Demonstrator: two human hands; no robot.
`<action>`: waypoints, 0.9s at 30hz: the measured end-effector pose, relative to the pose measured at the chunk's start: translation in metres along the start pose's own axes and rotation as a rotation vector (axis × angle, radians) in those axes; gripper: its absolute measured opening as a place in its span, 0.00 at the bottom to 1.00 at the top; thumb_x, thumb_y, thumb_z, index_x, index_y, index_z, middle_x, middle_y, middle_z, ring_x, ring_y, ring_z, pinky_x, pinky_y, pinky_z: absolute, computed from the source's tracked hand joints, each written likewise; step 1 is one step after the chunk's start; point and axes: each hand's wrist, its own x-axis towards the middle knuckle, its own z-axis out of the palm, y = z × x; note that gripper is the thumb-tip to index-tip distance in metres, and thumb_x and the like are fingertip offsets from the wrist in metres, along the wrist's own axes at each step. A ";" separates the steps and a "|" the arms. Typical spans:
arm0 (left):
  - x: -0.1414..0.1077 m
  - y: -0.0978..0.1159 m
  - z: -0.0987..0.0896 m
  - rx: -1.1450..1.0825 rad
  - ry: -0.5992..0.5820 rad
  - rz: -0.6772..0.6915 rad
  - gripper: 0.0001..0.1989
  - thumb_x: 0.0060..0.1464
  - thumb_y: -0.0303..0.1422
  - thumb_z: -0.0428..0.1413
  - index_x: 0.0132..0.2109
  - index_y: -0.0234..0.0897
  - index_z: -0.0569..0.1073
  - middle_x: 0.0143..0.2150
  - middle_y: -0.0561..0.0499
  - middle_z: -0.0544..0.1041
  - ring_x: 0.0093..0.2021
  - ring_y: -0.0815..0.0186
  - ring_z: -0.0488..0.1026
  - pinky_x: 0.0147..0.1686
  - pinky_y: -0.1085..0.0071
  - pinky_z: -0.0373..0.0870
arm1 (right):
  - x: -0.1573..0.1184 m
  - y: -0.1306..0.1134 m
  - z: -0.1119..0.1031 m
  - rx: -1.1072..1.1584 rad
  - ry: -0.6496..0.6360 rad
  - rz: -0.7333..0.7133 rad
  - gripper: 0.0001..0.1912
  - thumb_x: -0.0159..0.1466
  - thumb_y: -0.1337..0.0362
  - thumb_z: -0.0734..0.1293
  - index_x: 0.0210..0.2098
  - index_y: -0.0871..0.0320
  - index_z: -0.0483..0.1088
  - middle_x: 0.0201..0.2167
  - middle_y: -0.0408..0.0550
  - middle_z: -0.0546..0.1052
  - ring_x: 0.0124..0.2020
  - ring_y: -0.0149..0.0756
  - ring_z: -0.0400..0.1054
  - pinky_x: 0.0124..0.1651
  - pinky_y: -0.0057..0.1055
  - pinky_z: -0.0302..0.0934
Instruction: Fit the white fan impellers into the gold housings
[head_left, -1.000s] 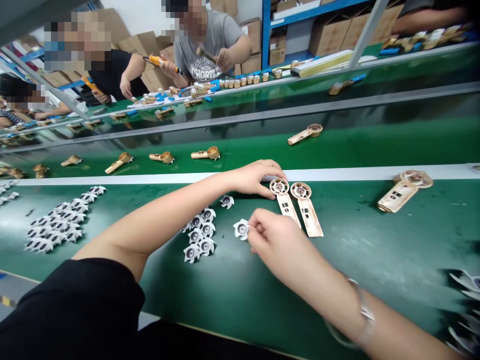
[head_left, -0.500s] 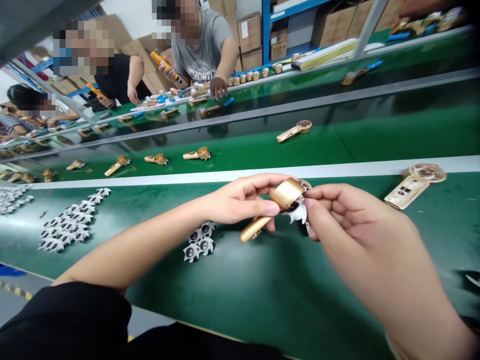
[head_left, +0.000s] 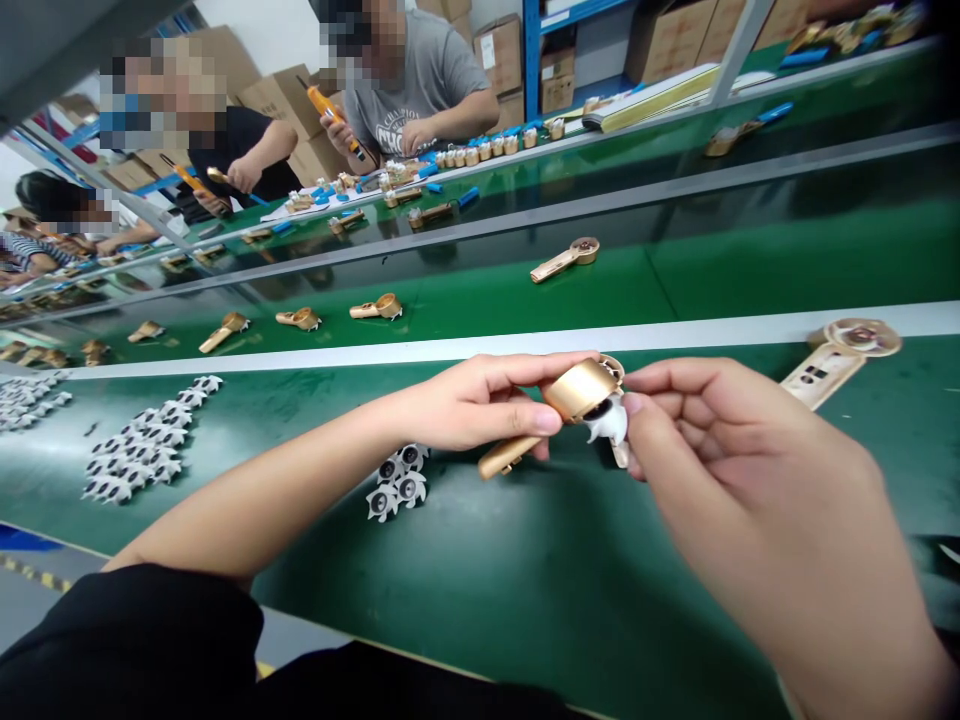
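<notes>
In the middle of the head view, my left hand (head_left: pixel 495 405) is closed round a gold handheld fan housing (head_left: pixel 581 388). The round head is tilted, and the handle sticks out below my fingers toward the lower left. A white fan blade (head_left: pixel 609 420) with a dark hub hangs at the underside of the round head. My right hand (head_left: pixel 720 450) pinches the blade's right edge, close against the housing. Its fingertips partly hide a pale piece below the blade. How far the blade sits inside the housing, I cannot tell.
Several white fan blades (head_left: pixel 397 482) lie under my left forearm, with a larger group (head_left: pixel 139 445) farther left. Another gold housing (head_left: pixel 844 360) rests behind my right hand. Gold housings (head_left: pixel 566 258) lie on the green conveyor (head_left: pixel 465 290). Across it, co-workers (head_left: pixel 420 90) hold orange electric screwdrivers (head_left: pixel 330 110).
The fan blade and my right hand have shifted slightly right. Housings on the conveyor have moved left. Across the belt, one co-worker's hand has drawn back from the parts.
</notes>
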 end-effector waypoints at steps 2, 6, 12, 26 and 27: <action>-0.001 0.000 -0.001 0.067 -0.008 0.015 0.31 0.64 0.34 0.58 0.71 0.53 0.61 0.62 0.44 0.72 0.39 0.66 0.80 0.39 0.71 0.79 | -0.001 -0.001 0.002 0.046 -0.002 0.048 0.07 0.68 0.58 0.65 0.43 0.50 0.72 0.29 0.43 0.79 0.26 0.33 0.74 0.23 0.25 0.64; -0.002 0.002 -0.009 0.412 0.016 0.127 0.33 0.62 0.37 0.60 0.71 0.49 0.60 0.52 0.44 0.76 0.40 0.64 0.77 0.40 0.71 0.76 | 0.000 -0.002 0.008 0.136 -0.012 0.155 0.08 0.68 0.56 0.65 0.45 0.50 0.66 0.23 0.40 0.75 0.19 0.33 0.69 0.17 0.26 0.59; -0.008 0.004 -0.010 0.774 0.017 0.274 0.33 0.64 0.37 0.59 0.72 0.38 0.60 0.41 0.46 0.76 0.39 0.65 0.72 0.44 0.72 0.69 | 0.003 0.004 0.020 0.301 -0.117 0.273 0.12 0.68 0.56 0.65 0.49 0.48 0.60 0.20 0.36 0.71 0.17 0.32 0.62 0.17 0.24 0.52; -0.010 -0.017 -0.155 1.502 0.467 -0.438 0.30 0.64 0.37 0.52 0.71 0.37 0.60 0.64 0.40 0.72 0.62 0.52 0.70 0.61 0.62 0.64 | 0.043 0.016 0.116 0.048 -0.580 0.140 0.07 0.68 0.63 0.68 0.44 0.60 0.73 0.42 0.49 0.77 0.45 0.39 0.73 0.51 0.43 0.69; -0.011 -0.023 -0.165 1.496 0.471 -0.477 0.30 0.63 0.37 0.53 0.70 0.36 0.62 0.62 0.40 0.73 0.60 0.52 0.71 0.60 0.62 0.65 | 0.048 0.014 0.125 0.002 -0.578 0.103 0.09 0.69 0.62 0.68 0.46 0.60 0.73 0.47 0.50 0.76 0.49 0.40 0.72 0.54 0.45 0.67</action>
